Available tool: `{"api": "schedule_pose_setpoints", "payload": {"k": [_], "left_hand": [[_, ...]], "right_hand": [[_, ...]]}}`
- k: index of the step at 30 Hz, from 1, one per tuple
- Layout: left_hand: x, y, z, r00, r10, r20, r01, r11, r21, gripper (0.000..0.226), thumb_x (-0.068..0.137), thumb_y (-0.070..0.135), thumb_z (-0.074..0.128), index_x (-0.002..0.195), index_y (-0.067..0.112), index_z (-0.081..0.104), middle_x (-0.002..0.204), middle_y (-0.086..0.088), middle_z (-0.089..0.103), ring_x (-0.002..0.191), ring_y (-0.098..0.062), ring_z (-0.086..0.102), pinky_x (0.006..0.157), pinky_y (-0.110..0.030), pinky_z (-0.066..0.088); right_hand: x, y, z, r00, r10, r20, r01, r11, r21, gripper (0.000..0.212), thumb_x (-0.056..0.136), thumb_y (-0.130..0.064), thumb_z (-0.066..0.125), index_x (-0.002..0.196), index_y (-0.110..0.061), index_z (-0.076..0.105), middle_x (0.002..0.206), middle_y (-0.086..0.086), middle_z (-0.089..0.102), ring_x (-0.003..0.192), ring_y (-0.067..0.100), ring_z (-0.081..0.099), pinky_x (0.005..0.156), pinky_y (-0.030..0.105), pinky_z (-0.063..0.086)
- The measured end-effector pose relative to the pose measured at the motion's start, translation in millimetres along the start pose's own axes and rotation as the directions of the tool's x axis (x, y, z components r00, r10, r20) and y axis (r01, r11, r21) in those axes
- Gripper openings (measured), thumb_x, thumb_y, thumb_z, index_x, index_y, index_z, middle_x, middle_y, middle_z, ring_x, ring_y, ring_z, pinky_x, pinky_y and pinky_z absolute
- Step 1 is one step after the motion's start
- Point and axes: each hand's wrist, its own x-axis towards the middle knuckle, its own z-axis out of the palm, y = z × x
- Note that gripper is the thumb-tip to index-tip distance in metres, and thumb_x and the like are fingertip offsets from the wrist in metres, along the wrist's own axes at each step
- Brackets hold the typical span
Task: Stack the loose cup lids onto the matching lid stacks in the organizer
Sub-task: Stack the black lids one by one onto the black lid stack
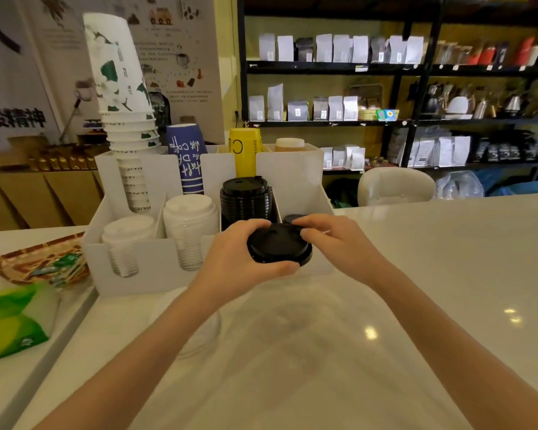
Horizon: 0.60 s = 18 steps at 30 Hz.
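Both hands grip one black lid [278,245] at frame centre, just in front of the organizer [149,262]. The left hand [236,262] wraps its near-left rim, thumb under the front edge; the right hand [336,243] pinches the far-right rim with its fingertips.

Judgement: the matching target is the black stack [245,198], just above and behind the held lid. A second, low dark lid [292,218] shows in the compartment to its right; which of the two fits cannot be told. To seat well, keep the lid level, centre it over the stack and press evenly until the rims nest. Avoid the white stacks [190,225] to the left.

The surface [416,274] is pale, glossy and reflective. A clear lid [187,321] appears to lie on it at lower left, blurred. A basket [41,265] and a green packet [13,318] sit at the left edge. Shelves [401,69] of bags fill the upper right; cups [121,97] rise from the organizer's rear.
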Motion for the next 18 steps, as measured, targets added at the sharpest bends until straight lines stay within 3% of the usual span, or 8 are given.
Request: {"api": "schedule_pose_setpoints", "payload": {"k": [3, 6, 11, 14, 18], "left_hand": [[16, 7, -15, 0.997, 0.026, -0.078, -0.03, 0.998, -0.048, 0.065, 0.049, 0.049, 0.078, 0.106, 0.035, 0.051, 0.094, 0.02, 0.053, 0.09, 0.001, 0.052, 0.065, -0.006, 0.043], [30, 8, -28, 0.989, 0.035, -0.142, -0.044, 0.997, -0.059, 0.071, 0.048, 0.048, 0.078, 0.112, 0.03, 0.052, 0.102, 0.013, 0.058, 0.097, -0.004, 0.053, 0.072, -0.003, 0.042], [53, 0, -41, 0.977, 0.027, -0.211, -0.056, 0.99, -0.129, 0.074, 0.051, 0.044, 0.079, 0.117, 0.026, 0.051, 0.112, 0.008, 0.06, 0.104, -0.008, 0.054, 0.083, -0.016, 0.044], [66, -7, -41, 0.966, 0.028, -0.256, -0.061, 0.991, -0.121, 0.073, 0.053, 0.043, 0.079, 0.118, 0.026, 0.05, 0.115, 0.005, 0.059, 0.106, -0.011, 0.054, 0.088, -0.027, 0.047], [81, -19, -34, 0.954, 0.028, -0.297, -0.067, 0.99, -0.121, 0.07, 0.055, 0.039, 0.08, 0.116, 0.023, 0.05, 0.114, 0.003, 0.057, 0.106, -0.012, 0.053, 0.091, -0.033, 0.048]], "right_hand": [[18, -14, -5, 0.997, -0.05, -0.051, 0.053, 0.997, 0.049, 0.029, 0.089, -0.017, 0.044, 0.113, -0.019, 0.06, 0.091, -0.007, 0.063, 0.085, -0.001, 0.055, 0.07, 0.005, 0.042], [34, -23, -3, 0.992, -0.072, -0.106, 0.084, 0.99, 0.112, 0.03, 0.089, -0.018, 0.044, 0.115, -0.019, 0.058, 0.089, -0.013, 0.058, 0.085, -0.006, 0.052, 0.069, -0.001, 0.041], [66, -31, -2, 0.977, -0.07, -0.2, 0.126, 0.952, 0.278, 0.027, 0.087, -0.019, 0.047, 0.11, -0.021, 0.062, 0.09, -0.023, 0.059, 0.082, -0.023, 0.05, 0.067, -0.006, 0.035], [84, -31, 4, 0.963, -0.053, -0.266, 0.145, 0.928, 0.343, 0.025, 0.088, -0.018, 0.046, 0.105, -0.023, 0.064, 0.089, -0.02, 0.061, 0.08, -0.022, 0.051, 0.066, -0.005, 0.036], [105, -23, 17, 0.958, -0.023, -0.287, 0.13, 0.922, 0.363, 0.028, 0.088, -0.017, 0.044, 0.109, -0.019, 0.062, 0.097, -0.009, 0.064, 0.091, -0.007, 0.053, 0.069, -0.003, 0.039]]}}
